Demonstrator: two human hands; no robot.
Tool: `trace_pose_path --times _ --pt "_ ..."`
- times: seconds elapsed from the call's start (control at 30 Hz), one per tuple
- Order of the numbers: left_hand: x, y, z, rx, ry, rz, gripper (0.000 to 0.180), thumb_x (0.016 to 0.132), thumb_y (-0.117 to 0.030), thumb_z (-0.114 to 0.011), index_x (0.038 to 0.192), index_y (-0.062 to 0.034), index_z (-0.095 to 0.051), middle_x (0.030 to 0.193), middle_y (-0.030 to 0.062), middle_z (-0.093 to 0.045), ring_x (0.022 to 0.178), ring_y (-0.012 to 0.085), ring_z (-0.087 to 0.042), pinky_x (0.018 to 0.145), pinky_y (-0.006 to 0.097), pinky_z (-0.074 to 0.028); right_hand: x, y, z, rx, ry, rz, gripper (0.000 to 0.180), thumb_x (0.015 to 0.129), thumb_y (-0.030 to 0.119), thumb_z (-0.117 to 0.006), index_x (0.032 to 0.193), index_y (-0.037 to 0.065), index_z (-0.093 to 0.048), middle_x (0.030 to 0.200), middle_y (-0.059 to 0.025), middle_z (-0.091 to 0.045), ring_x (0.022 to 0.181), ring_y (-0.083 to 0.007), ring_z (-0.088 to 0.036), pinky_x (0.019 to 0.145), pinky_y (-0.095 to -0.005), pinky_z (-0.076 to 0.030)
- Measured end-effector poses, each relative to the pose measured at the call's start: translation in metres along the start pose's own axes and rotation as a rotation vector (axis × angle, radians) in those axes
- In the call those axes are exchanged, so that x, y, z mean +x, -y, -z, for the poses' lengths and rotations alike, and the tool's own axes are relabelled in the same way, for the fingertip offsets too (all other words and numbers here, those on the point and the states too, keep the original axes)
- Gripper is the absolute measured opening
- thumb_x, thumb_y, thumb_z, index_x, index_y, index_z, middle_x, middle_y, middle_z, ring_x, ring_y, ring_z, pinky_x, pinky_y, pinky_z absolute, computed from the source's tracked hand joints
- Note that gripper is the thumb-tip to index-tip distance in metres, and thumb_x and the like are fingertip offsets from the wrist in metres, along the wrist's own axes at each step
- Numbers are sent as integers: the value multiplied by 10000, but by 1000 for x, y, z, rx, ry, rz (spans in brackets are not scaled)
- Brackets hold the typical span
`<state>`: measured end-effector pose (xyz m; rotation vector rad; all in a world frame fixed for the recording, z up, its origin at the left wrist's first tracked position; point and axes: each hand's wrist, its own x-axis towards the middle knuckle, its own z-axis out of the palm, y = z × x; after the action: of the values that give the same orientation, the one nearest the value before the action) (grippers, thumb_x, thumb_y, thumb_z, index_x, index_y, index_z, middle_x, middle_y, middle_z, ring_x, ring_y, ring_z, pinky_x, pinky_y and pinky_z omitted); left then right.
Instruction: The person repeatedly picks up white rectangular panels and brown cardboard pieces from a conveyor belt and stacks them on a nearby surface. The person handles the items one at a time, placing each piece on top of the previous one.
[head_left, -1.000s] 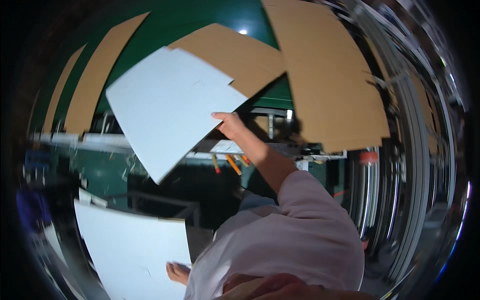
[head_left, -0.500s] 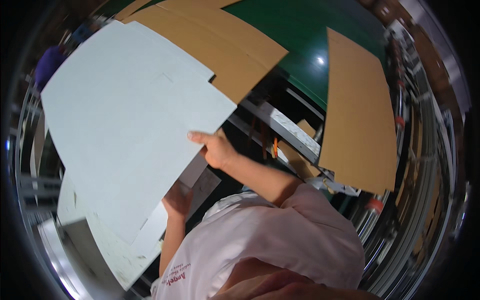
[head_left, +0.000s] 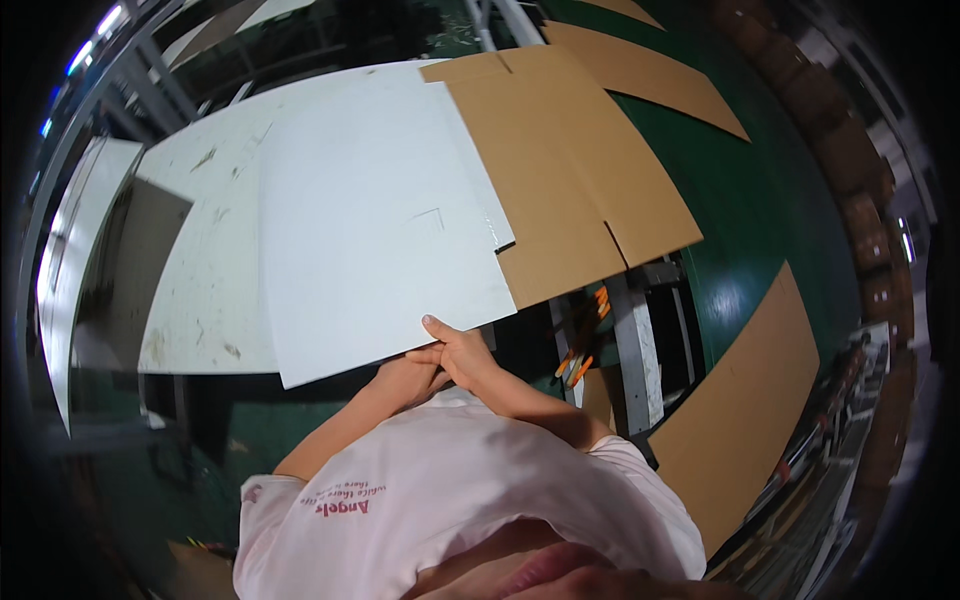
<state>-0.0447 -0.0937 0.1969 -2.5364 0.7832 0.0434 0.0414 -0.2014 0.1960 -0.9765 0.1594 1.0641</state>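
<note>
A large white cardboard sheet (head_left: 380,220) lies on a pale, scuffed tabletop (head_left: 205,260), its near edge toward me. A brown cardboard panel (head_left: 570,180) with cut slots extends from its right side; whether the two are joined I cannot tell. My right hand (head_left: 462,358) grips the white sheet's near edge, thumb on top and fingers underneath. Beside it, my left hand (head_left: 402,382) is just below the same edge, its fingers against my right hand and partly hidden. Whether they also hold the sheet does not show.
On the right, a flat brown sheet (head_left: 745,410) rests beside a green surface (head_left: 740,290). Another brown sheet (head_left: 660,75) lies farther back. Orange-handled tools (head_left: 588,345) are near a metal frame rail (head_left: 636,350). A bent white panel (head_left: 85,260) stands at the left.
My view has turned, and the white sheet now appears farther to the right over the tabletop. My left hand has come up beside my right, which keeps its grip on the near edge.
</note>
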Motion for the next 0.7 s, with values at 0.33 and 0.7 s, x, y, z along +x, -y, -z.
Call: trace_pose_path --times 0.33,0.7 --pt "67 28 43 -861 -542 506 283 810 -247 -679 1050 -101 -639 1229 91 -578 1213 283 -506 1014 426 -414 34 -15 71 -1019 537 -36 399 927 316 -575 1230 56 -577 1211 -123 -582 1166 -215 -520 931 -354 -451" --pt "90 19 21 -790 -388 515 407 726 -224 -758 1035 -30 -578 1283 128 -516 1311 310 -407 1104 488 -322 37 325 273 -1546 -713 1007 498 804 154 -717 1223 -53 -544 1195 -171 -608 1092 -272 -584 957 -364 -443"
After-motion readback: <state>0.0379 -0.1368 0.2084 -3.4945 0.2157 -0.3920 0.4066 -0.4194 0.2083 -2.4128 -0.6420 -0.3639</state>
